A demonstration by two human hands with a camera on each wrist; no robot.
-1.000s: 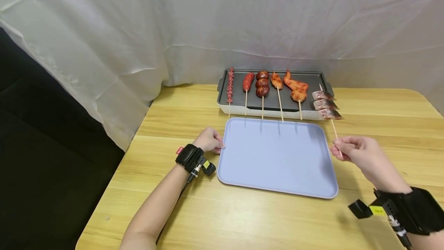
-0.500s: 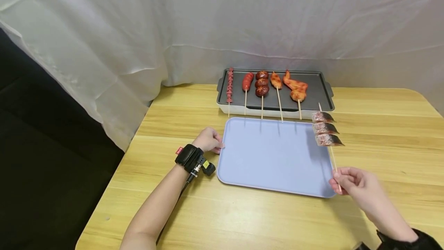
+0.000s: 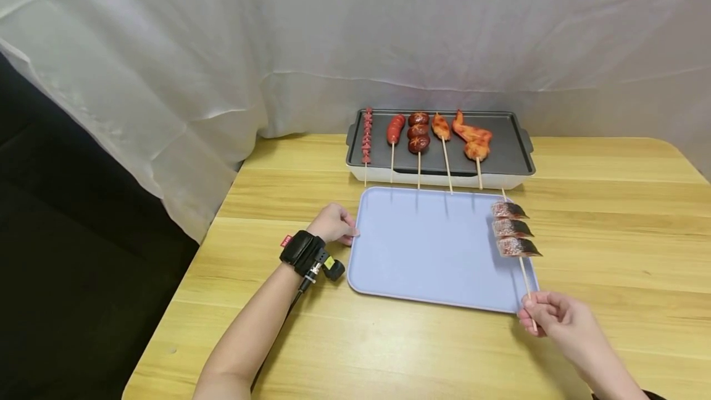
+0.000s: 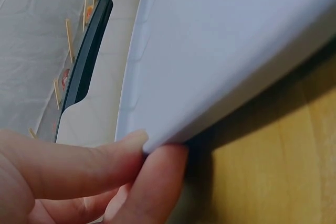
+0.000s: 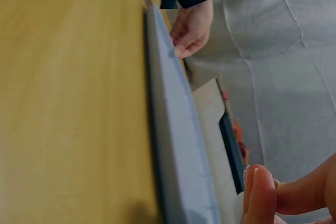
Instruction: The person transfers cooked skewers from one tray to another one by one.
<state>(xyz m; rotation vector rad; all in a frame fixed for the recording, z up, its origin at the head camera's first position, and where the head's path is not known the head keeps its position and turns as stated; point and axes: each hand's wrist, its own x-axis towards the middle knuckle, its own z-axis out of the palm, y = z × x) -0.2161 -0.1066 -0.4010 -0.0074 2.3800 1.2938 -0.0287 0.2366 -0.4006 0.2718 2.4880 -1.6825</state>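
Head view: right hand (image 3: 555,320) pinches fish skewer (image 3: 512,233) over blue tray's (image 3: 433,252) right edge, not set down; five skewers remain on grill pan (image 3: 513,147).
Left wrist view: left hand (image 4: 79,182) pinches the tray rim.
Right wrist view: right-hand fingers (image 5: 260,192) curled; skewer unseen.

Bright even light, soft shadows, head view sharp, wrist views blurred close up
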